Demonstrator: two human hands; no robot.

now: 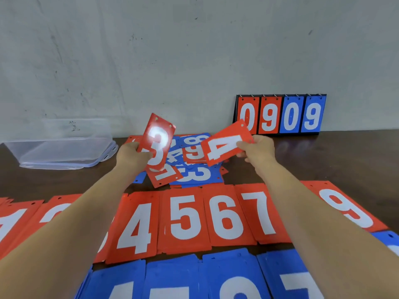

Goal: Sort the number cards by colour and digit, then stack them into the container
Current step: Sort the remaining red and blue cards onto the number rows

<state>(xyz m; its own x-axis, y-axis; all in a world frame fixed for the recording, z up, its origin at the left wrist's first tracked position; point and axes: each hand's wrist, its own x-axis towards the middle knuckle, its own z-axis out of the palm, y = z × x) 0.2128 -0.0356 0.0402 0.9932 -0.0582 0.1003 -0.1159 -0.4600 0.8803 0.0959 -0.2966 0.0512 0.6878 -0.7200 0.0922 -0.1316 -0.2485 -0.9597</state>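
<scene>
The left hand (131, 155) pinches a glossy red rectangular 3 card (159, 134), the right hand (258, 148) a red 4 card (224, 147), above the loose pile (194, 173) at twelve o'clock. The clear plastic container (58, 147) sits at ten o'clock.

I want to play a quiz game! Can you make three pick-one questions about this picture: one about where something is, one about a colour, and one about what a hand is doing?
1. Where is the container?
A. far left
B. far right
C. nearest the camera

2. What colour is the 4 card in the right hand?
A. blue
B. red
C. green

3. What is the left hand doing?
A. lying flat
B. holding a 3 card
C. pointing

Answers:
1 A, it sits at the left end of the table, by the wall.
2 B, the card shows a white 4 on red.
3 B, its thumb and fingers pinch the card's lower end.
</scene>
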